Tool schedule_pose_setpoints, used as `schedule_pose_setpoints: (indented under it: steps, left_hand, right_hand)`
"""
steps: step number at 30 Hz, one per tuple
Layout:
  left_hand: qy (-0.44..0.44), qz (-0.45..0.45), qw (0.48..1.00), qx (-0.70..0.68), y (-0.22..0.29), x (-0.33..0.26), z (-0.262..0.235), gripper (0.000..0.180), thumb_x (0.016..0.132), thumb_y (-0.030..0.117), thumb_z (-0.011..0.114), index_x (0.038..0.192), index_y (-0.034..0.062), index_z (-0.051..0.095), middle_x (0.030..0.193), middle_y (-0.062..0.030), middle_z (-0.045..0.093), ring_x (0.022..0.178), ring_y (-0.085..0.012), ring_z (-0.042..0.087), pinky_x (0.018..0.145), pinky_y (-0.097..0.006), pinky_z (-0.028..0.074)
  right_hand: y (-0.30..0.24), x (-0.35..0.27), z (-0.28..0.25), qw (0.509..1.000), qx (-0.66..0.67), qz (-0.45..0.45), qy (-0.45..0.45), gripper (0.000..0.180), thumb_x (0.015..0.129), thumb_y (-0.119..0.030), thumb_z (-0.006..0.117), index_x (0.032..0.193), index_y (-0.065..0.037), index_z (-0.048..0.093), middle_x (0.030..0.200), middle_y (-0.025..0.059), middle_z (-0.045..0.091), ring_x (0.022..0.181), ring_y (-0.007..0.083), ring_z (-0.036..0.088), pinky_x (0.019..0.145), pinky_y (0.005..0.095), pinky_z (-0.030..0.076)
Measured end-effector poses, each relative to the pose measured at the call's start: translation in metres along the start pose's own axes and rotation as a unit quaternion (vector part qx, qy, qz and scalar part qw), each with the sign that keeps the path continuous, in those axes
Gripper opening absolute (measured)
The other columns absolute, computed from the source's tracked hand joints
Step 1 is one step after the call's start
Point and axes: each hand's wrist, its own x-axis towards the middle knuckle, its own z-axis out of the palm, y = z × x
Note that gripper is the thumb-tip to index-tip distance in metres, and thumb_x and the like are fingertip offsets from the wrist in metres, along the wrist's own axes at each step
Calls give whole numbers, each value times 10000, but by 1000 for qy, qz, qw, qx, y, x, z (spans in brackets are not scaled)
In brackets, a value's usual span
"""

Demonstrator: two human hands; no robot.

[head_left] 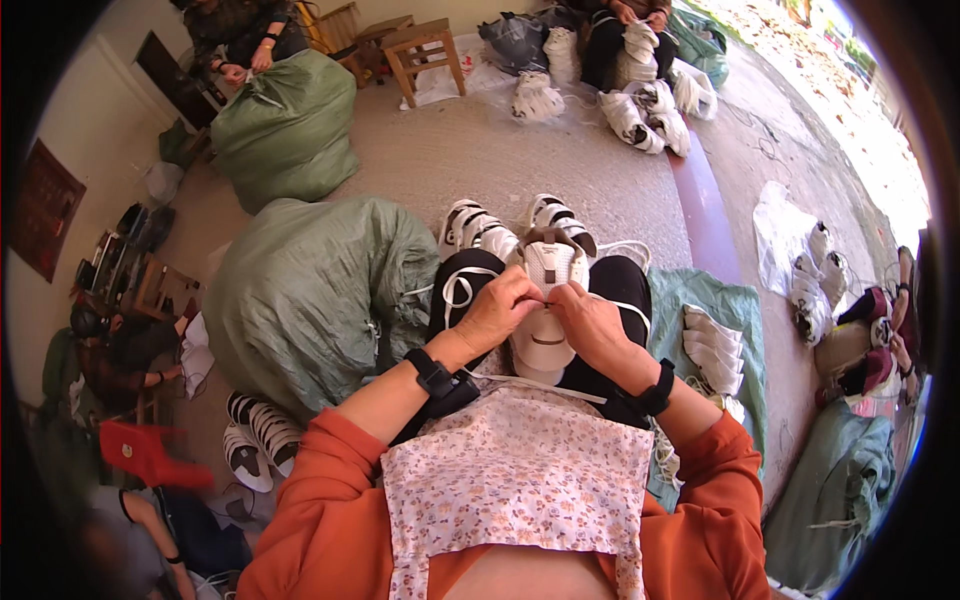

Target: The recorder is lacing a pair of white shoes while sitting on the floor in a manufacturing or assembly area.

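Note:
A white shoe upper (541,345) with a mesh tongue and brown trim lies between my knees. My left hand (500,308) pinches at the middle of it, fingers closed. From the other side my right hand (595,328) pinches at the same spot, its fingertips nearly touching the left ones. Whether lace or the upper's edge lies between the fingertips is hidden. A white shoelace (452,300) loops over my left thigh, and more lace trails over the right thigh. Just beyond my knees stand stacked white-and-black shoe uppers (478,228).
At my left bulges a large green sack (300,290), with a second green sack (285,130) farther off beside a person. Nested white uppers (714,350) lie on a green sheet at right. A wooden stool (420,55) stands at the back. Other people sit around with shoes.

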Motion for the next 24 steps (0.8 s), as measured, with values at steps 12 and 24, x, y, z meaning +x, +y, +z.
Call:
schedule_pose_setpoints:
  steps: [12,24]
  left_hand:
    - [149,-43,919,361,-20,-46,-96,74,861,115,602,864,54,560,851,-104,542,795,-323,590,661,-402,478]
    - [197,-148,727,-640,9,-26,-102,175,991,205,496,952,69,601,1099,-162,653,1111,-275,595,1076,-438,394]
  right_hand:
    - [-7,3,-13,997,31,30,-60,164,911,-196,550,992,-57,521,929,148,651,799,345,653,640,434,503]
    - [6,-29,-38,979,98,156,-83,200,809,-221,688,903,-58,617,742,122,661,679,335,644,609,405,484]
